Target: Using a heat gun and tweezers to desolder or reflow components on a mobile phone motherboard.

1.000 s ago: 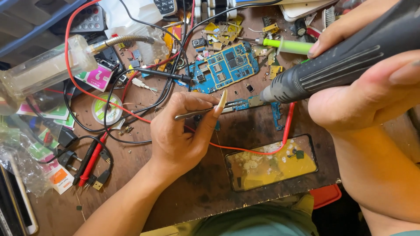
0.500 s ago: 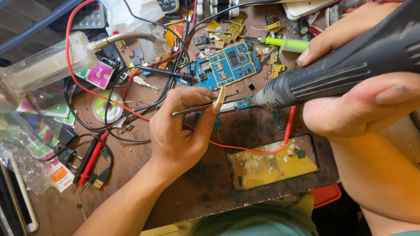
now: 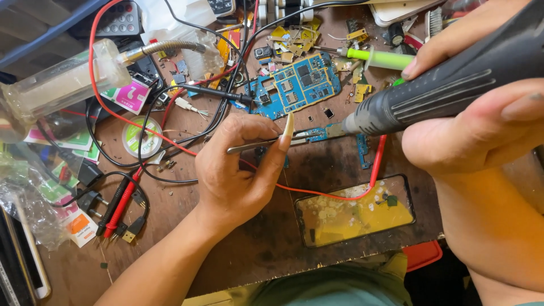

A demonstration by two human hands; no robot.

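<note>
- Cluttered across our scuffed brown workbench [image 3: 283, 238] lie red and black wires, loose chips and a yellow-backed phone frame [image 3: 354, 211].
- Our left hand [image 3: 238, 170] pinches metal tweezers [image 3: 266, 143]; our right hand [image 3: 481, 107] wraps a dark hot-air handpiece [image 3: 442, 93].
- Between them, near the nozzle, sits a small blue circuit board [image 3: 314, 135], below a larger blue board [image 3: 297, 85].

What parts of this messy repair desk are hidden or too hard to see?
All in the head view:
- The tweezers tips, blurred where they meet the hot-air tool nozzle.
- The small board strip under that nozzle, too small to read its parts.
- The tool's rear end, cut off by the top right edge.
- The right hand palm, hidden behind the tool.
- The table under the left hand.
</note>
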